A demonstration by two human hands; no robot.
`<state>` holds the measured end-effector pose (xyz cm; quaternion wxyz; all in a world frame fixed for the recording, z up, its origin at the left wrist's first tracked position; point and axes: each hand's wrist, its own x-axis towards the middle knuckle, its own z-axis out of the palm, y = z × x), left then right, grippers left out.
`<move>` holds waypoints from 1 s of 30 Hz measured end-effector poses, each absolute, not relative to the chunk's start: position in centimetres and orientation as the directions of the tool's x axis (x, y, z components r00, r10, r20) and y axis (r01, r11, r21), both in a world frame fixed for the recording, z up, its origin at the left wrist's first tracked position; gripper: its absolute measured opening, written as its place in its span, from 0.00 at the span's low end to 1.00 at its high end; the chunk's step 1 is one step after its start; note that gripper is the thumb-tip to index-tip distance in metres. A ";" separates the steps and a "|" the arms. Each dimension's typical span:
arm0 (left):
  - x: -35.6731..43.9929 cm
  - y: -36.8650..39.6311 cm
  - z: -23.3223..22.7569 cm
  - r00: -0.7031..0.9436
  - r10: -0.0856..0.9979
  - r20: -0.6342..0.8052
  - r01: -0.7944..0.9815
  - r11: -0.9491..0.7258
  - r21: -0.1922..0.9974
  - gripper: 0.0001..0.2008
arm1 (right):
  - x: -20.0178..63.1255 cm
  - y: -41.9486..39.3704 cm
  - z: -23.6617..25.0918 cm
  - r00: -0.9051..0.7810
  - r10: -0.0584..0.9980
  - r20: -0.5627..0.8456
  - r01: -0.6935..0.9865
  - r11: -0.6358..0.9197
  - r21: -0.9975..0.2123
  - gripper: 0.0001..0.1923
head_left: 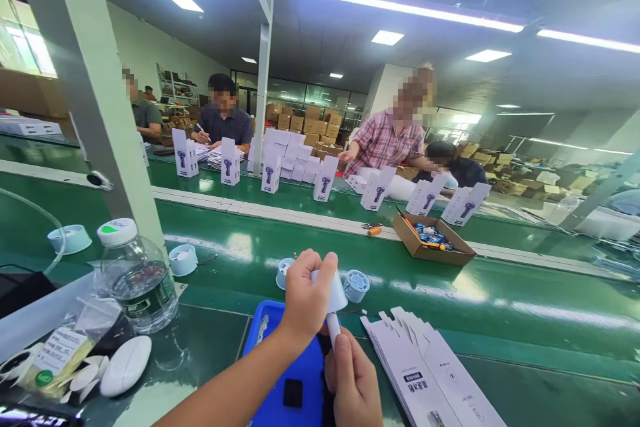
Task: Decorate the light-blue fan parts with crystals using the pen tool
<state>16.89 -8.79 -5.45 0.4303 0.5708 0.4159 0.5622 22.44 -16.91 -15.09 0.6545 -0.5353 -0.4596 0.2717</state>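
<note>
Both my hands are on a pale handheld fan body (pixel 339 295), which is tilted above a blue tray (pixel 309 407). My left hand (pixel 306 297) is closed over its wide head from the left, the thumb pointing up. Lower down, my right hand (pixel 353 377) grips the narrow white handle between thumb and fingers. A small black square (pixel 293 393) lies in the tray. Just beyond my hands, a round light-blue fan part (pixel 357 285) rests on the green belt, and another round part (pixel 284 273) is partly hidden behind my left hand.
Flattened white cartons (pixel 425 370) are stacked at right. A cardboard box (pixel 434 247) holds small blue items. At left stand a water bottle (pixel 143 287) and a white computer mouse (pixel 126 365). Printed fan boxes (pixel 325 180) line the far belt; co-workers (pixel 387 143) sit beyond.
</note>
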 end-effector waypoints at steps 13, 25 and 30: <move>11.7 -1.9 -6.4 0.273 0.937 0.219 0.344 -0.307 0.887 0.29 | 24.1 -16.7 -13.7 0.355 0.916 0.187 0.208 0.118 -0.971 0.14; 11.2 0.3 -13.3 0.582 0.808 0.092 0.704 -0.557 0.441 0.28 | 21.9 -17.7 -14.7 -0.005 0.985 0.175 0.196 0.172 -0.965 0.12; 11.8 0.0 -13.8 0.615 0.771 0.168 0.652 -0.617 0.441 0.07 | 21.8 -17.6 -15.5 -0.030 0.982 0.189 0.258 0.190 -0.947 0.11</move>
